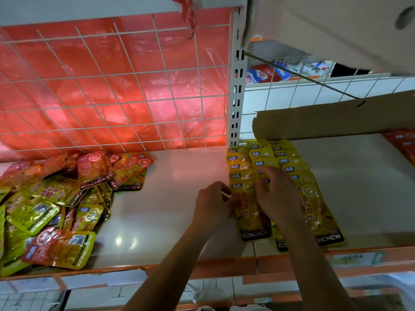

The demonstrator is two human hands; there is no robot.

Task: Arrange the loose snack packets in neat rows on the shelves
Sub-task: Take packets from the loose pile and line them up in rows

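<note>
Yellow snack packets lie in overlapping rows (292, 167) on the white shelf (179, 198), just right of the upright post. My left hand (212, 206) touches the left edge of the front packet (251, 218) of the left row, fingers curled against it. My right hand (277, 195) rests on top of the middle row, fingers bent and spread over the packets. A loose heap of yellow and orange packets (56, 205) lies at the shelf's left end.
A red plastic sheet behind a white wire grid (112, 86) backs the left bay. A cardboard flap (336, 117) stands at the back of the right bay, with red packets (402, 142) at far right. The orange shelf edge (224, 265) runs in front.
</note>
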